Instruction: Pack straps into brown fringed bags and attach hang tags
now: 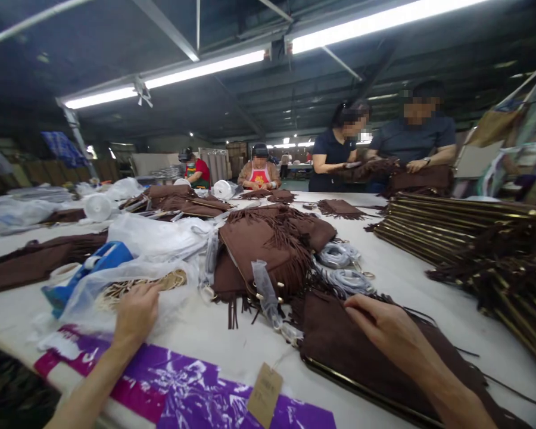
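Note:
My left hand (137, 311) reaches into a clear plastic bag (83, 298) at the tan cords (172, 280); its fingertips are hidden. Over a brown fringed bag (335, 339) with a gold zipper edge is my right hand (382, 325), its thumb and fingers close together at the bag's upper edge; whatever they pinch is too small to make out. Between the hands lies a pile of brown fringed bags (268, 244) with a plastic-wrapped piece on top. A tan tag (265, 394) rests near the front on purple plastic (192, 381).
A blue tape dispenser (87, 271) stands at the left. Grey coiled straps (346, 280) lie behind my right hand. Stacked gold-edged brown bags (446, 229) fill the right side. Two people stand across the table at the right; two more are farther back.

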The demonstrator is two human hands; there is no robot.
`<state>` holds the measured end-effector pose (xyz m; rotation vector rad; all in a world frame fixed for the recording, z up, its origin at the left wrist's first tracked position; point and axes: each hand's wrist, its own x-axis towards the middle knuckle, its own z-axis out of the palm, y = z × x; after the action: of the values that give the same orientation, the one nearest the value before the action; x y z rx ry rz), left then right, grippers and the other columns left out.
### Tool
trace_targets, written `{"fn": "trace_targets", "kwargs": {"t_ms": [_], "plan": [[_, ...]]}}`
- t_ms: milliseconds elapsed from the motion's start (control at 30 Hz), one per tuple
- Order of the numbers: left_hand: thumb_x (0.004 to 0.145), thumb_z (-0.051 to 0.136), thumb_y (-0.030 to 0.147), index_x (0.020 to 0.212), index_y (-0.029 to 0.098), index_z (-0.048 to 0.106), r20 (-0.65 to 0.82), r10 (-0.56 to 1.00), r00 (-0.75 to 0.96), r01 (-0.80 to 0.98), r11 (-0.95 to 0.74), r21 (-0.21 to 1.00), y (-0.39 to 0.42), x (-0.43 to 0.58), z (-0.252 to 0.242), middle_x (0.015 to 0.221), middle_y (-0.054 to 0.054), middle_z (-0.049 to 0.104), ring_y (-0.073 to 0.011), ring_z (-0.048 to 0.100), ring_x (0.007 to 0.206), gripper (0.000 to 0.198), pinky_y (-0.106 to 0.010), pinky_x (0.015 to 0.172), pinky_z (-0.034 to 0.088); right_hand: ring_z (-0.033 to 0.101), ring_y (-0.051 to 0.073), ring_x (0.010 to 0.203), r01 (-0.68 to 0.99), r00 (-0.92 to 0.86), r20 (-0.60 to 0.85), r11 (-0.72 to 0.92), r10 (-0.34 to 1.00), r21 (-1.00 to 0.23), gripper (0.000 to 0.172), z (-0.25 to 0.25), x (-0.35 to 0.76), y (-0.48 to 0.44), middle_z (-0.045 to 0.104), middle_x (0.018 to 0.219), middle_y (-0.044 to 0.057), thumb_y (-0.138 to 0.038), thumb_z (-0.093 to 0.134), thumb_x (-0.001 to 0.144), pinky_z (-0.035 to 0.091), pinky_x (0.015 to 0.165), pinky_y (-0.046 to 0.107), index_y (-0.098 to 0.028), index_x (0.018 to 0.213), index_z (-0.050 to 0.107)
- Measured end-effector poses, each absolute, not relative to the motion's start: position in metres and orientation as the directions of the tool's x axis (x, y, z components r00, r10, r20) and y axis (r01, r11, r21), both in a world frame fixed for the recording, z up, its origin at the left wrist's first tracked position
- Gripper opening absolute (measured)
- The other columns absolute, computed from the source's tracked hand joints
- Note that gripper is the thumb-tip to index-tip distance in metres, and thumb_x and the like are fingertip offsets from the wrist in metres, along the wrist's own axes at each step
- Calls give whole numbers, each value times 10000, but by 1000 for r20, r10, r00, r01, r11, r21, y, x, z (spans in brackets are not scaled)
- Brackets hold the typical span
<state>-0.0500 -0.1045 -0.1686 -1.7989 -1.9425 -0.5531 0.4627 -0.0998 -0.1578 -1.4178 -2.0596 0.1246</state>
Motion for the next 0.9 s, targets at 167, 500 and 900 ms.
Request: {"fn": "trace_targets", "kwargs": {"t_ms": [167,500,900], "plan": [[918,402,231,1038,187,698,470,856,215,913,-346,214,-129,-15,-159,990,-77,732,-193,676,925,323,-296,840,547,685,192,738,732,-309,496,536,811,-421,206,-165,454,-99,720,836,2,-368,479,904,491,659,275,-267,897,658],[924,465,233,1087,212,719,361,875,322,862,-429,272,-113,-58,-197,1266,-101,664,-231,594,1195,303,-427,1035,491,610,132,616,468,-570,311,611,761,-638,232,-157,363,-123,658,686,-27,-346,491,921,428,577,213,-231,793,647],[809,551,103,790,189,670,382,915,130,785,-331,524,-111,-52,-207,1106,-64,710,-203,598,1086,148,-378,988,456,617,197,826,519,-574,240,575,782,-633,181,-188,147,-82,697,884,57,-108,658,776,386,717,259,-140,954,670]]}}
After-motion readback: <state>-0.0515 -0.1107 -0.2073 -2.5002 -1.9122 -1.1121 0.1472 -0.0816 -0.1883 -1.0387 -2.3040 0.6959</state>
